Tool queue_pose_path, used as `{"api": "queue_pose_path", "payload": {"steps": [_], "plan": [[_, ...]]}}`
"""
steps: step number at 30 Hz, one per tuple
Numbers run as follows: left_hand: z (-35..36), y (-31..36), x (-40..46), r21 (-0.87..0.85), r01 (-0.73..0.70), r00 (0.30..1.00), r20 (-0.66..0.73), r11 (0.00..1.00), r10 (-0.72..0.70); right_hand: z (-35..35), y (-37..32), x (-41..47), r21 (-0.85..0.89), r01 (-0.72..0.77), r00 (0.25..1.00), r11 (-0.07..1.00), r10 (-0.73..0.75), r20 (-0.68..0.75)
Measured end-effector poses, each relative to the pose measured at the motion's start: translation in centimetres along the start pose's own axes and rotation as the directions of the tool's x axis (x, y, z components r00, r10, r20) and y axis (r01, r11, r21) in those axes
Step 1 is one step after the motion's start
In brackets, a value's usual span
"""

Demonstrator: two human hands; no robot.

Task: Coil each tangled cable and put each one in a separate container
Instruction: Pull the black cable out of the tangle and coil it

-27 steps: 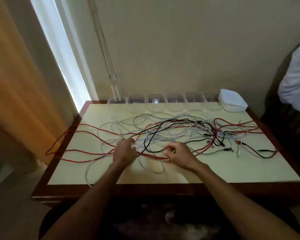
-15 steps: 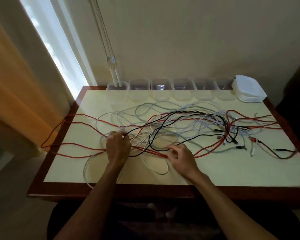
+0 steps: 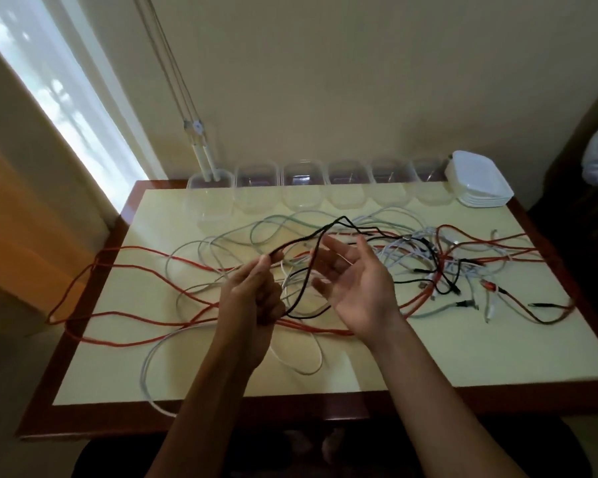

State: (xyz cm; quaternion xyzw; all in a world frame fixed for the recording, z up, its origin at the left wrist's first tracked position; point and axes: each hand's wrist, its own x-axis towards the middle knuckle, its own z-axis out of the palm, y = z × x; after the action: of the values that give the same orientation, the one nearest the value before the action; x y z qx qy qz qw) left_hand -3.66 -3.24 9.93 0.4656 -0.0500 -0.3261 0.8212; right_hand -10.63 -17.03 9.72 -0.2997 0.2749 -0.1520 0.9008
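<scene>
A tangle of red, white, grey and black cables spreads over the pale table top (image 3: 428, 353). My left hand (image 3: 252, 298) is lifted above the table and pinches a thin black cable (image 3: 301, 239) between thumb and fingers. The black cable loops up and runs right into the knot of plugs (image 3: 439, 270). My right hand (image 3: 356, 288) is raised beside it, palm up, fingers relaxed, with the black cable hanging in front of the fingers. Long red cables (image 3: 135, 270) trail off the table's left edge. Several clear containers (image 3: 301, 184) line the back edge.
A stack of white lids (image 3: 477, 182) sits at the back right corner. A window with blind cords (image 3: 197, 132) is at the back left, a curtain at the left. White cable (image 3: 145, 370) hangs over the near edge. A person's white sleeve shows at far right.
Both hands have risen off the table. My left hand has lifted the black cable up out of the tangle; my right hand has let go of the red cable and turned palm up.
</scene>
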Motion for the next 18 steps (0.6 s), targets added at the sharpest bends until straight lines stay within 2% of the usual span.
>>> {"api": "queue_pose_path", "payload": {"steps": [2, 5, 9, 11, 13, 16, 18], "plan": [[-0.9, -1.1, 0.0, -0.038, 0.077, 0.996, -0.052, 0.996, -0.079, 0.0, -2.2, 0.3, 0.135, -0.030, 0.999, 0.990, 0.024, 0.045], [-2.4, -2.5, -0.1, -0.207, 0.194, 0.971, -0.099, 0.959, -0.217, -0.9, -4.0, 0.8, 0.270, -0.039, 0.999, 0.962, 0.032, 0.030], [-5.2, -3.4, -0.4, -0.433, 0.288, 0.931, -0.081, 0.854, -0.355, -4.3, -6.5, 2.3, 0.264, 0.019, 0.996, 0.964, 0.005, -0.091], [-6.7, -3.2, -0.1, -0.513, 0.305, 0.925, -0.040, 0.803, -0.377, -6.3, -8.4, 2.6, 0.109, 0.057, 0.985, 0.992, -0.038, -0.168], [-7.4, -2.9, 0.4, -0.491, 0.351, 0.917, 0.008, 0.797, -0.399, -8.2, -9.7, 2.1, -0.184, 0.086, 0.970, 0.979, -0.124, -0.207], [-8.1, -2.3, 2.0, -0.434, 0.423, 0.905, 0.149, 0.796, -0.399, -10.8, -9.7, -0.3, -0.564, 0.036, 0.977, 0.825, -0.149, -0.156], [-8.0, -1.3, 3.5, -0.464, 0.401, 0.916, 0.213, 0.790, -0.340, -12.8, -9.0, -2.7, -0.676, -0.025, 0.982, 0.736, -0.109, -0.154]]}}
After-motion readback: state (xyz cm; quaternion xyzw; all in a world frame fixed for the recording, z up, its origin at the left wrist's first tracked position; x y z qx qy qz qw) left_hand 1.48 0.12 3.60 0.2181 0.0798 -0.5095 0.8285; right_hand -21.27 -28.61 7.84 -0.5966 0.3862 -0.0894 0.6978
